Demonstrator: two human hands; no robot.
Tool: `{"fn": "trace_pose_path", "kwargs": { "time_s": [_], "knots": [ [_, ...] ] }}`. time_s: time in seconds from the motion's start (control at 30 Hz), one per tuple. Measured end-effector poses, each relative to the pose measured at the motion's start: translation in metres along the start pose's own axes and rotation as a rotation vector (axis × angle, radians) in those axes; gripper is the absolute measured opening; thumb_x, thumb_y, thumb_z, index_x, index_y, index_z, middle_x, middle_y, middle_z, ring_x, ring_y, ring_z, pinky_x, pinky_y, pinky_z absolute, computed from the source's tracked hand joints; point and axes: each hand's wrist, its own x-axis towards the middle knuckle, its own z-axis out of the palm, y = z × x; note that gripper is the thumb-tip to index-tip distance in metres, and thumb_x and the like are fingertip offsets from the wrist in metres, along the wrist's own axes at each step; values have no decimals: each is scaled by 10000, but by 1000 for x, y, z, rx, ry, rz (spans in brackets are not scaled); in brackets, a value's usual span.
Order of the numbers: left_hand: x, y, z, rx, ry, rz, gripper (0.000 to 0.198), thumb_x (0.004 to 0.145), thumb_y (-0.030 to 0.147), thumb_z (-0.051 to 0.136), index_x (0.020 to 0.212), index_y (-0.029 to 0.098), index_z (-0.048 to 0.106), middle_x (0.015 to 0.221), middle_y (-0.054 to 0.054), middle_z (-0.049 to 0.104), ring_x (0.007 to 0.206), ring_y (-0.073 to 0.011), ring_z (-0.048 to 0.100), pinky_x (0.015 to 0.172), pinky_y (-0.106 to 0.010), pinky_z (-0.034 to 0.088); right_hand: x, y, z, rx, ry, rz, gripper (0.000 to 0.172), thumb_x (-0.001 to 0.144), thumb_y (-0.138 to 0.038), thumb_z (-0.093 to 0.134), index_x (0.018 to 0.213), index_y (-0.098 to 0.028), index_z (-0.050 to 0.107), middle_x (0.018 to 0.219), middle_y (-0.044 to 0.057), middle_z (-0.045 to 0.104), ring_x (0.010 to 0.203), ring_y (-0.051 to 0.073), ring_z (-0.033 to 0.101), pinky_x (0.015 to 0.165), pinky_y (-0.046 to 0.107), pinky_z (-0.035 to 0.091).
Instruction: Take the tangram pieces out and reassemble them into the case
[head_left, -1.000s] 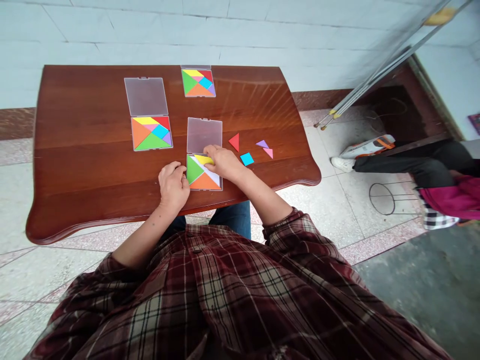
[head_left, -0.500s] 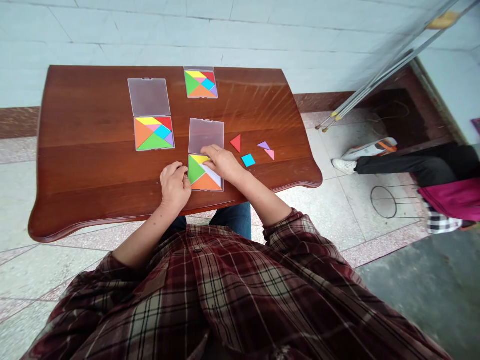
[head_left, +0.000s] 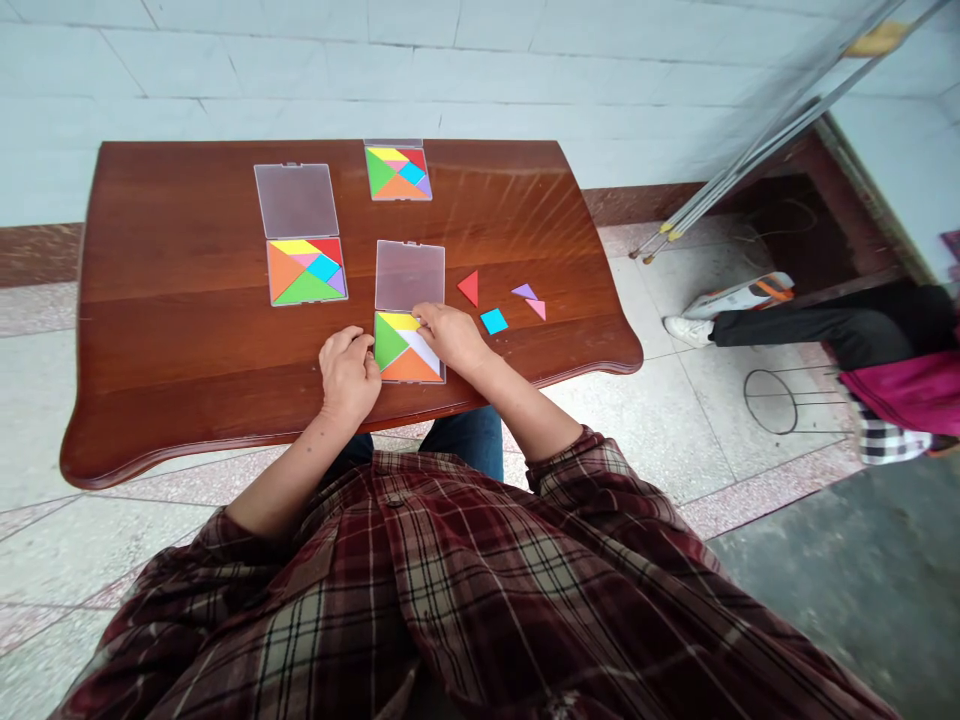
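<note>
An open clear tangram case (head_left: 409,278) lies in front of me on the table. In its tray sit a green triangle (head_left: 388,342), an orange triangle (head_left: 412,368) and a yellow parallelogram (head_left: 399,321), with white base showing at the right. My left hand (head_left: 349,374) has curled fingers against the tray's left edge. My right hand (head_left: 454,337) is over the tray's upper right, its fingertips closed together at the yellow piece's right end. Right of the case lie a red triangle (head_left: 469,288), a blue square (head_left: 494,321), a purple triangle (head_left: 524,290) and a pink triangle (head_left: 537,309).
A filled tangram case (head_left: 307,272) lies open at the left on the brown table (head_left: 187,350). Another filled case (head_left: 398,173) is near the back edge. Crutches (head_left: 720,170) lean at the right, near a seated person's leg (head_left: 780,328) and a wire frame (head_left: 771,402).
My right hand's fingers have slid slightly right and down, uncovering more of the lid's lower edge and the yellow piece. My left hand stays at the tray's edge.
</note>
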Motion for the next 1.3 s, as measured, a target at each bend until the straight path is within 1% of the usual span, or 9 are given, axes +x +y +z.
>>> {"fn": "trace_pose_path", "kwargs": {
  "time_s": [0.17,0.27,0.47,0.63,0.73,0.83,0.93,1.1,1.3],
  "knots": [
    [1,0,-1,9,-6,6,294,812,166,448,988,188,682,1218,-116,628,1135,-300,547,1029,-473,417,0,0,-2,37,15,14,282,877,-111,464,1102,-198,611,1085,81,687,979,217,619,823,325,456],
    [1,-1,-1,16,-4,17,293,820,174,440,987,174,682,1217,-128,630,1131,-303,551,1020,-471,423,-7,7,-8,101,73,37,254,874,-127,479,1078,-192,616,1048,77,690,993,216,622,840,322,460],
    [0,-3,0,21,14,20,276,809,178,455,973,190,677,1202,-105,641,1129,-293,560,1016,-458,427,-28,40,-16,226,223,129,217,858,-171,506,1036,-200,627,988,64,703,928,208,642,865,345,475],
    [1,-3,-1,25,11,32,282,816,182,448,991,186,669,1201,-112,643,1133,-295,560,1011,-449,430,-45,70,-19,282,332,231,231,844,-205,500,1034,-185,631,970,75,705,904,208,652,866,358,486],
    [2,-3,-1,14,18,31,290,815,183,450,1017,197,659,1190,-106,643,1125,-292,562,1009,-453,428,-55,85,-22,275,363,309,233,829,-204,494,1016,-193,633,981,75,706,924,215,653,863,367,492],
    [3,-4,-1,6,25,36,306,816,183,444,1043,180,649,1186,-120,643,1123,-298,561,1015,-463,421,-65,95,-25,226,380,393,227,809,-186,502,993,-194,634,1003,94,704,948,235,651,877,391,493],
    [3,-5,-2,-4,26,34,307,823,191,437,1049,175,644,1193,-128,641,1127,-303,557,1020,-470,412,-69,99,-25,182,376,455,228,804,-172,508,996,-190,629,1028,117,697,972,252,644,901,411,489],
    [4,-7,-2,-27,7,29,301,826,198,442,1052,184,640,1226,-133,625,1152,-316,538,1038,-496,388,-63,93,-21,171,342,435,206,826,-173,500,993,-195,618,1049,104,685,980,240,629,886,386,483],
    [5,-8,-1,-14,25,29,277,814,203,459,1022,207,641,1197,-102,632,1151,-299,540,1032,-482,400,-51,83,-14,116,316,465,237,843,-283,562,1055,-185,605,1019,97,651,911,237,605,818,374,479]
  ]
}}
